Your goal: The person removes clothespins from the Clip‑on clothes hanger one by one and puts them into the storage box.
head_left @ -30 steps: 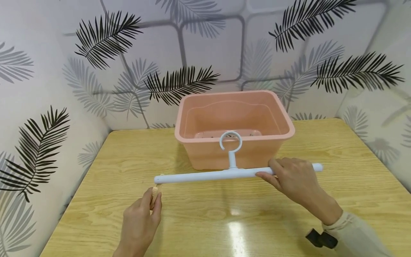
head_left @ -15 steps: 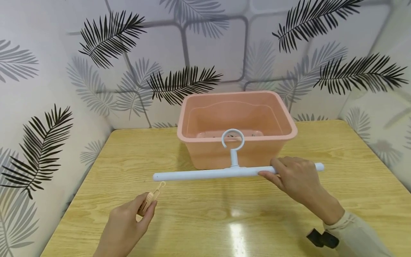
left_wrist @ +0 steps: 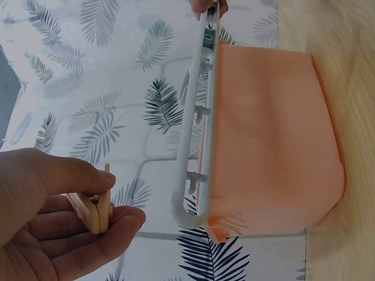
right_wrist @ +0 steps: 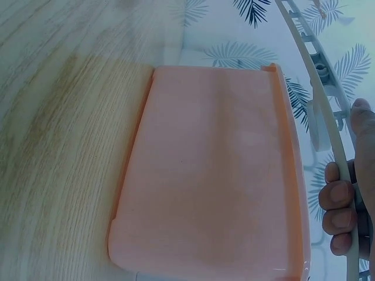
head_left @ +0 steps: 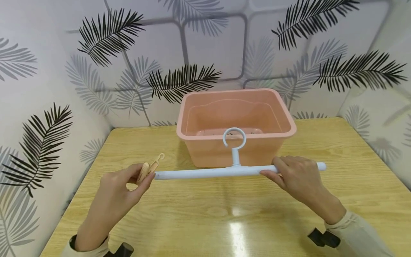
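Observation:
A pale blue hanger bar (head_left: 199, 174) with an open ring hook at its middle is held level above the table. My right hand (head_left: 298, 178) grips it near the right end, fingers curled round it in the right wrist view. Between thumb and fingers, my left hand (head_left: 117, 191) pinches a beige clothespin (head_left: 155, 166) with a small loop at its tip. The clothespin is beside the bar's left end; the left wrist view shows a gap between the clothespin (left_wrist: 96, 213) and the hanger (left_wrist: 183, 158). Small hooks line the hanger's underside there.
Behind the hanger a pink plastic tub (head_left: 208, 151) stands on the wood-grain table (head_left: 196, 214). Small dark bits show on its floor, too small to identify. A leaf-patterned wall covering (head_left: 212, 53) rises behind the table and along both sides.
My left hand and the clothespin first came down and left from the bar's left end, then rose to bar height. The right hand and the hanger have hardly moved.

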The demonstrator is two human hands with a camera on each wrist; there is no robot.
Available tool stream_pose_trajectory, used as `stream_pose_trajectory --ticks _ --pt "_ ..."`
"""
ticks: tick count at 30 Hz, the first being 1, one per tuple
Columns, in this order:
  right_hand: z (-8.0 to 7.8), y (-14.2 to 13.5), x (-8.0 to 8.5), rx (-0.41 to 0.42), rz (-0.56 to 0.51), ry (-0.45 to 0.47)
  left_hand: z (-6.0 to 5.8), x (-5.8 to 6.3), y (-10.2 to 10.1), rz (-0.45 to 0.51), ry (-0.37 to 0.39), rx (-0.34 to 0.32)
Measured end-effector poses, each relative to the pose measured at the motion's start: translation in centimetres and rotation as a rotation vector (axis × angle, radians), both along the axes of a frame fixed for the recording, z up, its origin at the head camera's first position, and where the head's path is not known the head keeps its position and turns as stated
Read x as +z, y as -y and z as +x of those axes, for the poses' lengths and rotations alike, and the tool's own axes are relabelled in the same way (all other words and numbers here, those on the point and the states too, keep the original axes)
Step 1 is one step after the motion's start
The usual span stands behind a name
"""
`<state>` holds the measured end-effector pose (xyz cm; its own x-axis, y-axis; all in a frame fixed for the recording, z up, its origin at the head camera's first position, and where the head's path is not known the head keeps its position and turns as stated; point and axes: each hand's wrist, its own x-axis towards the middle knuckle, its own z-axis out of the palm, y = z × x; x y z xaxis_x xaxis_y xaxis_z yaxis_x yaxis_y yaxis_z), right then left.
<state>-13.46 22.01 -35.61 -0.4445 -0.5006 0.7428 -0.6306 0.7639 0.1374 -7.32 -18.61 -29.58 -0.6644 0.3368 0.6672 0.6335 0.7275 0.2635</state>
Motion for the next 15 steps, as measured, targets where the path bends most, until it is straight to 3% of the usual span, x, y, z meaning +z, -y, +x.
stream_pose_trajectory --ticks 15 --pt "0.4 -0.2 -0.3 -0.008 0.002 0.011 -6.0 3.5 -2.0 -0.083 0.096 -0.076"
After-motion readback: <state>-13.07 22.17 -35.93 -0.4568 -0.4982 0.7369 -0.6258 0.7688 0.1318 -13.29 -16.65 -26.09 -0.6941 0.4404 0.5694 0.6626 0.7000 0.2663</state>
